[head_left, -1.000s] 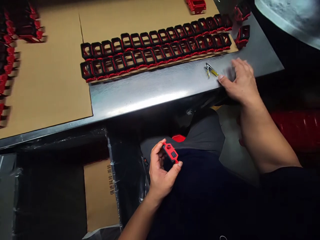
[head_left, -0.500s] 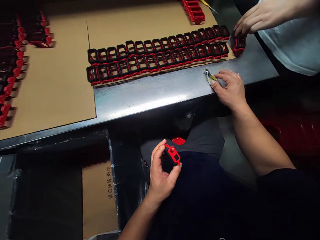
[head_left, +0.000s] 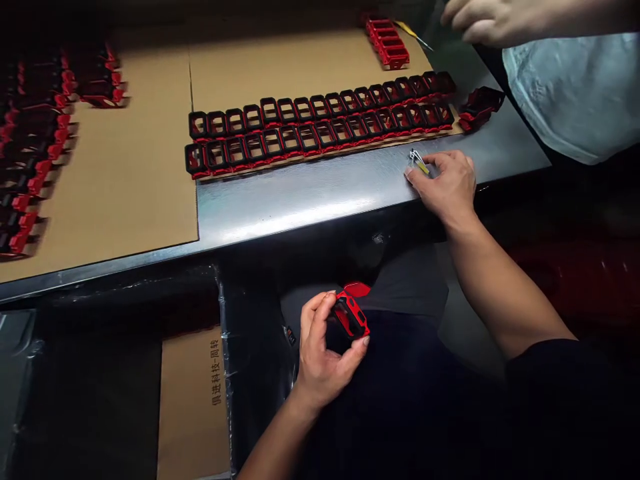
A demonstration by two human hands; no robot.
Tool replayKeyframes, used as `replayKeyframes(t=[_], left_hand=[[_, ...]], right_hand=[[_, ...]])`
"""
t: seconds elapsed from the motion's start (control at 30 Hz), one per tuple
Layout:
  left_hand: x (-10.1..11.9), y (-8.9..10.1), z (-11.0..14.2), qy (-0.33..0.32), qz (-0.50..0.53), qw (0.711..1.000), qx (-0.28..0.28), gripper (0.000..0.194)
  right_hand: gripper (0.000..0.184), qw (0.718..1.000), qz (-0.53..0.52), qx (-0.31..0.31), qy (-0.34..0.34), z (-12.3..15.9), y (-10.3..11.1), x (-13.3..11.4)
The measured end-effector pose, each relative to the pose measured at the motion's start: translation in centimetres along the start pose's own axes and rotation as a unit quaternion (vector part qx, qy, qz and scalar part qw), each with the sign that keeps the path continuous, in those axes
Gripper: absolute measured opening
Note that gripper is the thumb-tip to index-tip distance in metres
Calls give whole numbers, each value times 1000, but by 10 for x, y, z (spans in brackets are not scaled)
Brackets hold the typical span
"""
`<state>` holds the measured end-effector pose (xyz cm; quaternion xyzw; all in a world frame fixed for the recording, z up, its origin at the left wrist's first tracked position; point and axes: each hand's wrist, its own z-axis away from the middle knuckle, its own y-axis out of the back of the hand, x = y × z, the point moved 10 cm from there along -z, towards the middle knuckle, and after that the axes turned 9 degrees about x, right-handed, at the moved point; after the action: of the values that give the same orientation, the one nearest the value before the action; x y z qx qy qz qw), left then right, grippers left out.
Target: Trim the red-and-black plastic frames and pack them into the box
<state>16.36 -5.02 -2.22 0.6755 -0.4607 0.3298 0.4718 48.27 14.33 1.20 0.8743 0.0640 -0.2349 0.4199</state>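
Observation:
My left hand [head_left: 325, 350] holds a small red-and-black plastic frame [head_left: 351, 315] over my lap, pinched between thumb and fingers with its open side partly turned up. My right hand [head_left: 447, 183] is at the front edge of the metal table, thumb and fingers closed about a nail clipper [head_left: 419, 162] with a yellow part on it. Two long rows of similar black-and-red frames [head_left: 270, 139] stand beyond, on cardboard. To the right of the rows, more such frames [head_left: 480, 109] lie tilted on bare metal.
A co-worker's hand [head_left: 487, 19] hangs over the far right corner. Near it lie a stack of red parts [head_left: 387, 41] and a yellow-handled tool [head_left: 413, 33]. More frames [head_left: 35, 167] fill the left of the cardboard [head_left: 125, 187]. Below the table edge is a plastic-lined box [head_left: 223, 320].
The frame in my left hand has turned, showing more of its opening. My right hand has shifted slightly left with the nail clipper. The co-worker's hand has left the frames at the right, which now lie tilted.

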Motion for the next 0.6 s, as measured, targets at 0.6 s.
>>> replayKeyframes(t=[0.6], left_hand=[[14, -21, -4, -35, -165, 950, -262, 96]], right_hand=[[21, 320, -611, -506, -517, 295, -7, -97]])
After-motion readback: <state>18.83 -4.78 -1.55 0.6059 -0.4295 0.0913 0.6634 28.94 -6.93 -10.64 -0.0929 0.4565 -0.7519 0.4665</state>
